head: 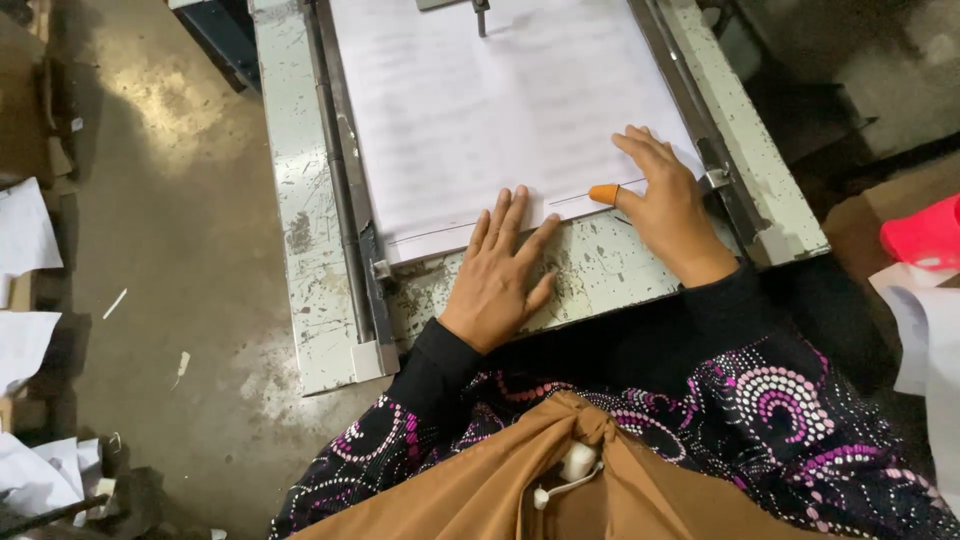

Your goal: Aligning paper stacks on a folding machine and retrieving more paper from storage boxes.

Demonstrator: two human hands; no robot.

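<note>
Two bare hands rest flat at the near edge of a stack of white paper [500,110] that lies on a worn, paint-chipped metal tabletop [610,265]. Well off to the left of the left hand, loose paper scraps [25,240] lie on the stained concrete floor [170,250], and a dark metal rail [340,170] runs along the paper's left side. The left hand [500,275] lies palm down, its grip apart and holding nothing, fingers spread with the tips on the stack's near edge and the palm on the bare metal. Just to its right, the right hand [665,200] also lies open and flat, grip apart, fingers spread over the stack's near right corner; its thumb wears an orange rubber cap [603,193] that touches the paper's edge. Right of this hand, a second rail [700,120] borders the sheets. Further right, a bright pink object [925,235] sits above more white sheets [925,330].
</note>
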